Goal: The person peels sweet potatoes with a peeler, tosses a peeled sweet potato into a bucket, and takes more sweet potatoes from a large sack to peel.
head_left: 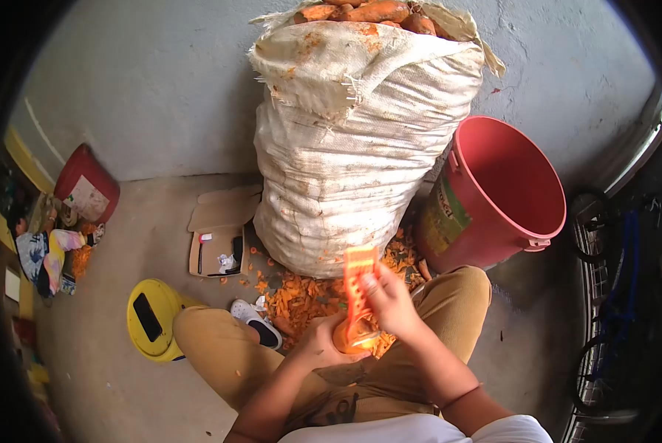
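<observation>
My left hand is closed around a carrot, whose orange end shows between my hands above my lap. My right hand grips an orange plastic peeler by its handle, which points up and away from me. The peeler's lower end lies at the carrot; whether its blade touches the surface is hard to make out. Below and beyond my hands, a heap of orange peelings covers the floor between my legs.
A tall white woven sack full of carrots stands against the wall. Right of it is a large red bin. To the left sit an open cardboard box, a yellow bucket with a phone on top, and a red container.
</observation>
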